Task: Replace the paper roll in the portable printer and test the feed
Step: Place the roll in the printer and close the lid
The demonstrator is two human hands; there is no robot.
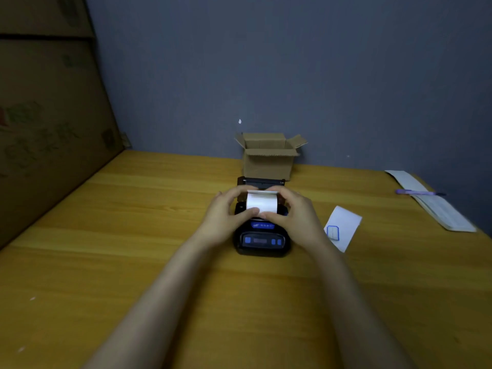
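**Both hands on the paper roll at the open printer**

On the wooden table [133, 262] in front of me sits a small black portable printer [262, 241], its blue buttons facing me and its lid [261, 181] swung open at the far end. My left hand [226, 217] and my right hand [295, 217] meet over the open paper bay. Between them is a white paper roll [261, 202], sitting at or just above the bay; I cannot tell whether it rests fully inside. My fingers curl around the two ends of the roll, and both thumbs press on its near edge, almost touching each other, so both hands are closed around the roll.

Just behind the printer stands a small cardboard box [269, 161] with its flaps open, against the grey-blue wall. To the right of the printer, near my right wrist, lies a white slip of paper [346, 225] with a blue outlined mark on it. Farther right, at the table's edge, a long paper pad [436, 209] lies with a purple pen [418, 193] across it. Large cardboard cartons [48, 115] stand along the left side.
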